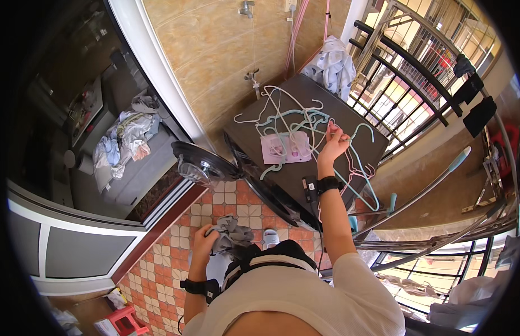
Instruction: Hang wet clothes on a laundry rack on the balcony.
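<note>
My left hand (206, 240) grips a bunched grey cloth garment (233, 236) low beside my body, over the tiled floor. My right hand (334, 145) reaches over the dark top of a front-loading washing machine (251, 130), its fingers closed on a light-blue clothes hanger (364, 178) near the hook. Around and under that hand lie several more hangers: a white hanger (281, 113), teal ones and a pink hanger (350, 168). A pink printed packet (286, 148) lies beneath some of them. A small black device (309, 189) with a cable rests near my right wrist.
The machine's round door (201, 166) stands ajar. Spotted cloth (333, 67) hangs at the back corner. Metal poles (411, 189) and window bars are on the right. Left, past a sliding-door frame (159, 71), clothes (127, 138) lie on a grey sofa. A red stool (127, 321) stands lower left.
</note>
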The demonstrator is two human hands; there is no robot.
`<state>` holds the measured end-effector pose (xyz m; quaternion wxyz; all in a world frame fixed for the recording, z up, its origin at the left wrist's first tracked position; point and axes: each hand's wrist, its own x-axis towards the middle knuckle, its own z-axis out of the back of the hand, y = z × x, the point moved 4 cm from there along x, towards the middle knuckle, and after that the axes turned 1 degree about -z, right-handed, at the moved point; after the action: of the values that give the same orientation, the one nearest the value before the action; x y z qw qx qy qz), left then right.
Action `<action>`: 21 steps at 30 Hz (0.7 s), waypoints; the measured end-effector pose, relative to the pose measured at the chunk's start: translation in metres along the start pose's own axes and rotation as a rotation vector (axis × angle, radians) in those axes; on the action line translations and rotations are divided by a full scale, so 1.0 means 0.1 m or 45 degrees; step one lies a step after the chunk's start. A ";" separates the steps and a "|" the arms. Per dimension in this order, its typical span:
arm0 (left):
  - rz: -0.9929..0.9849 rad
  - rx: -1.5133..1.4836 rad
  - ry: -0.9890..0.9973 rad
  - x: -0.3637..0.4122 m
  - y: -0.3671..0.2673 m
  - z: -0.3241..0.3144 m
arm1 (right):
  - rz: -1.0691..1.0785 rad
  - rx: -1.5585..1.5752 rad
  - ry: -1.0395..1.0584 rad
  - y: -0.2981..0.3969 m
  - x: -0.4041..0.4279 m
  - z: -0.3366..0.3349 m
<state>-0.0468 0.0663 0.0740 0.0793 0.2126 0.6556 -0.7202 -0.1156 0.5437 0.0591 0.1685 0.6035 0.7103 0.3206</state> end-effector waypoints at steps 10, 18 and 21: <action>-0.045 -0.108 0.149 0.03 -0.08 -0.07 | -0.022 -0.230 0.063 0.83 -0.16 -0.05; -0.402 0.092 0.402 0.23 -0.60 -0.31 | 0.470 -1.336 0.209 2.34 -0.91 0.10; -0.540 0.202 0.618 0.24 -0.84 -0.42 | 0.248 -1.056 -0.382 2.74 -1.22 0.45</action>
<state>-0.0925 0.1224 0.1382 -0.2478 0.2423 0.6270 -0.6977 0.1439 0.4549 0.1889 0.4664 0.5890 0.4292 0.5014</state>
